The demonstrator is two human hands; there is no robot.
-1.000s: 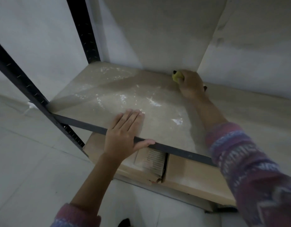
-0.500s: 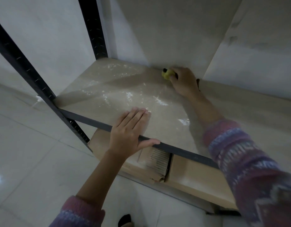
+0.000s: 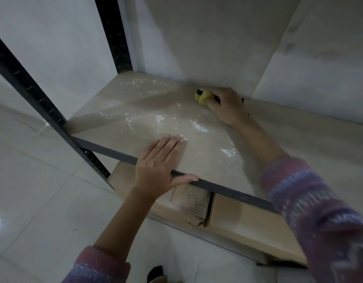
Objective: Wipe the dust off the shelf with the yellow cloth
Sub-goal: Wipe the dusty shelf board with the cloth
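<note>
I see right hand (image 3: 227, 106) fingers closed on yellow cloth (image 3: 203, 97) at shelf (image 3: 119, 111) back | left hand (image 3: 158, 164) fingers flat, open, thumb under front edge | white dust (image 3: 160, 121) between both hands' fingertips

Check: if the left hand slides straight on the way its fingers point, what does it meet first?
Probably the white dust patch just past the left hand, on the shelf; past that, the back wall. Depth uncertain.

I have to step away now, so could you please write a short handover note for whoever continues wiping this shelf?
Right hand: pressing the yellow cloth onto the shelf at its back edge, by the wall.
Left hand: flat on the front edge, thumb hooked over the rail, bracing.
Done: hard to tell from this view.
Left: white dust streaks across the middle, back-left corner and front right.
</note>
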